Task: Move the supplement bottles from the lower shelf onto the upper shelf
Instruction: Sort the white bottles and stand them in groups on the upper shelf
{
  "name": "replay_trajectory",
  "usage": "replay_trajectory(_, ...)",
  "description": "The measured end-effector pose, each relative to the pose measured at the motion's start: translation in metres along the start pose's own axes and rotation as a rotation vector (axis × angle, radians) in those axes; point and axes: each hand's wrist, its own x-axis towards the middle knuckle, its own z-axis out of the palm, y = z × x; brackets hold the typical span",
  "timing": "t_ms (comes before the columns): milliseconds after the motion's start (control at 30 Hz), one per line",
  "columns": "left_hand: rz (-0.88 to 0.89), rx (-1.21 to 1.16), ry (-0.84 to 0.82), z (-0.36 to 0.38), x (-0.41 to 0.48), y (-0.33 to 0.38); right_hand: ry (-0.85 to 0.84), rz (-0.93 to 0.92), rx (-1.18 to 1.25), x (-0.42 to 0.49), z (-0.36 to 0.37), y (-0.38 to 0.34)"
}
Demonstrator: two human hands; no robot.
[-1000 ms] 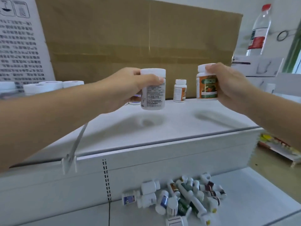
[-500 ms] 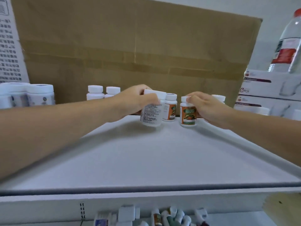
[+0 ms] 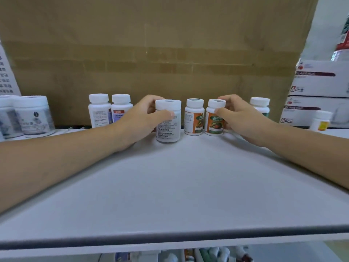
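Fingers of the left hand [image 3: 143, 120] curl round a white-capped bottle [image 3: 168, 121]. Its grey label carries fine print too blurred to read. It stands upright on the upper shelf [image 3: 173, 186]. The right hand [image 3: 241, 118] grips an orange-labelled supplement bottle [image 3: 215, 118], upright just beside a second orange-labelled bottle [image 3: 194, 117], near the cardboard sheet [image 3: 151, 44]. Stacked boxes [image 3: 319, 80] at right read "6 PCS". Loose bottles [image 3: 207, 254] show below the shelf's front edge.
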Motion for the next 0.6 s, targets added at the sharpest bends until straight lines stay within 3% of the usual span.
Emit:
replay_trajectory(200,0.025,0.012,-0.007,0.001,-0.002,0.001,-0.044,0.004,-0.046,0.000,0.001,0.001)
replay_trajectory(300,0.026,0.008,-0.010,0.000,-0.002,0.001,0.041,-0.006,-0.099,0.001,0.001,-0.001)
replay_trajectory(433,0.005,0.071,-0.020,-0.006,-0.004,0.010,0.225,-0.302,-0.275,-0.009,-0.008,-0.026)
replay_trajectory(500,-0.001,0.118,-0.023,-0.014,-0.006,0.020,0.117,-0.393,-0.382,-0.021,-0.008,-0.043)
replay_trajectory(600,0.019,0.288,-0.004,-0.036,-0.017,0.043,-0.199,-0.339,-0.615,-0.041,0.004,-0.060)
